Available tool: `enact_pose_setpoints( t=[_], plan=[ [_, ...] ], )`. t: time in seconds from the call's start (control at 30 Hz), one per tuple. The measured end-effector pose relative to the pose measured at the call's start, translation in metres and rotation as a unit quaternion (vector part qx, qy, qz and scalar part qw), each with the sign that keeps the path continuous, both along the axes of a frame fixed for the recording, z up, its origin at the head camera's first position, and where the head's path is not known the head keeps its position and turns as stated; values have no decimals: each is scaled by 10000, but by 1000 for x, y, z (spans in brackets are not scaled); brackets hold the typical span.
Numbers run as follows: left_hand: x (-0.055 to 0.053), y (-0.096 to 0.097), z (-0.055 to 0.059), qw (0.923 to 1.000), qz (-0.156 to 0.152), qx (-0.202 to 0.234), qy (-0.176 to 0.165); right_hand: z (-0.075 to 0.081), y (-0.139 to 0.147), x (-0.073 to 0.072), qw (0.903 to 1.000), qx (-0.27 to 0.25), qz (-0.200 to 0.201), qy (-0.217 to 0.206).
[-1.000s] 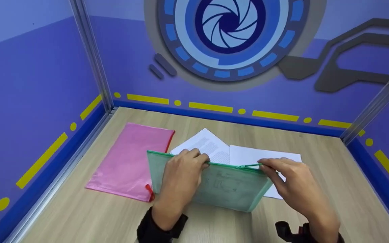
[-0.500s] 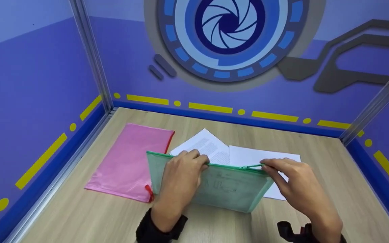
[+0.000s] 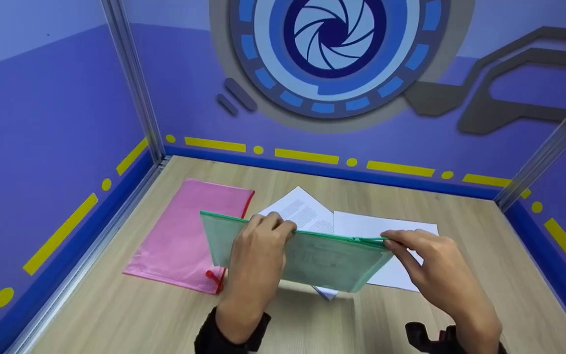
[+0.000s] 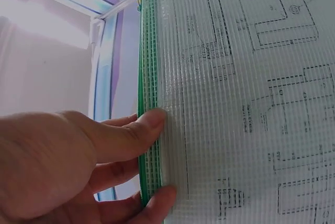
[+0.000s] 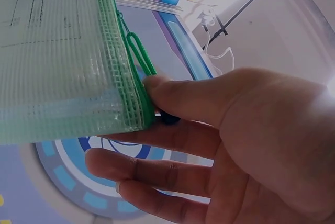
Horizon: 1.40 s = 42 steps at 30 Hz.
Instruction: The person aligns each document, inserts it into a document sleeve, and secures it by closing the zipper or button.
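A translucent green zip document pouch (image 3: 332,260) is held up on its long side over the table, zip edge on top. My left hand (image 3: 261,260) grips that zip edge left of its middle, thumb on the near face in the left wrist view. Drawings on a sheet inside show through the mesh (image 4: 235,103). Near the pouch's right end my right hand (image 3: 433,260) pinches the green cord zipper pull (image 5: 139,51) between thumb and index finger, its other fingers extended. The zip slider (image 3: 355,239) sits a short way left of those fingertips.
A pink zip pouch (image 3: 175,231) with a red zip and pull lies flat at the left. Behind the green pouch lie a printed sheet (image 3: 295,209) and a blank white sheet (image 3: 386,221), both partly hidden. Blue-purple walls (image 3: 67,147) border the wooden table (image 3: 474,246).
The green pouch has risen and shifted left with my left hand, baring a paper corner below it. The slider now sits closer to the pouch's right end.
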<state>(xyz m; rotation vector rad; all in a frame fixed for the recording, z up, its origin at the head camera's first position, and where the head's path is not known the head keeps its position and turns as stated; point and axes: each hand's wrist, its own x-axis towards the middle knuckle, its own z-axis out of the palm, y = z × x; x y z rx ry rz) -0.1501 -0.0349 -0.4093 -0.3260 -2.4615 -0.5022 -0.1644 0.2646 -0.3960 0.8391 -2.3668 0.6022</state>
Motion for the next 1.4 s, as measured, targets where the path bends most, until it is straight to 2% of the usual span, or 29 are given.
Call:
enact_pose_setpoints(
  t=[0.23, 0.5, 0.7, 0.8, 1.07, 1.4],
  plan=[
    [-6, -2, -5, 9999, 34, 122, 80, -2, -1, -2, 9998, 43, -110, -128],
    [-12, -2, -7, 9989, -23, 182, -426, -3, -2, -3, 9999, 40, -88, -117],
    [-15, -5, -10, 9997, -60, 133, -200, -3, -1, -3, 9999, 38, -120, -33],
    [-15, -5, -11, 9998, -91, 129, -144, -2, -1, -3, 9999, 46, -122, -49],
    [-13, -4, -9, 9988, -50, 174, -457, 0, 1, -3, 9994, 186, -267, -100],
    [-11, -5, -6, 9982, 21, 61, -594, 1, 5, -2, 9993, 132, -329, -120]
  ],
)
